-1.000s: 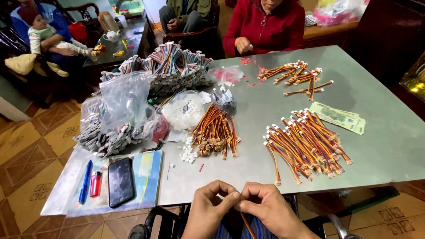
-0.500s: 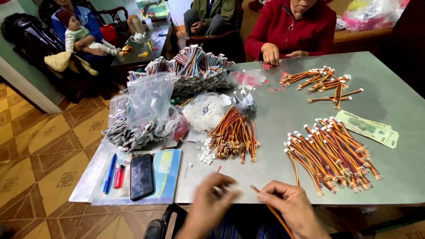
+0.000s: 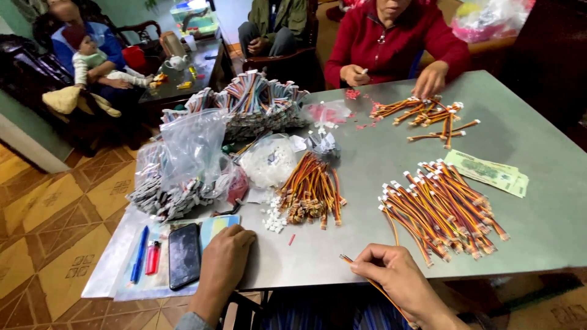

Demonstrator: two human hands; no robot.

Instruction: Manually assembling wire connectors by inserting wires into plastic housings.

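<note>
My right hand [image 3: 400, 281] pinches a short orange, yellow and black wire harness [image 3: 367, 278] at the table's near edge. Flat on the grey table [image 3: 367, 177] beside a black phone [image 3: 183, 255] rests my left hand [image 3: 225, 260], fingers curled, nothing in it. Just beyond it lie small white connector housings [image 3: 273, 218] and a pile of loose harnesses [image 3: 312, 188]. A bigger pile of harnesses with white plugs [image 3: 441, 206] is right of my right hand.
Clear plastic bags of wire bundles [image 3: 183, 165] and a heap of ribbon cables [image 3: 257, 101] fill the left. A person in red [image 3: 391, 43] works on harnesses [image 3: 428, 116] across the table. Banknotes [image 3: 489, 171], a blue pen [image 3: 139, 253] and red lighter [image 3: 153, 256] lie about.
My hands have come apart: the left has moved left and settled on the table by the phone, the right still holds the harness. The view has tilted and shifted left.
</note>
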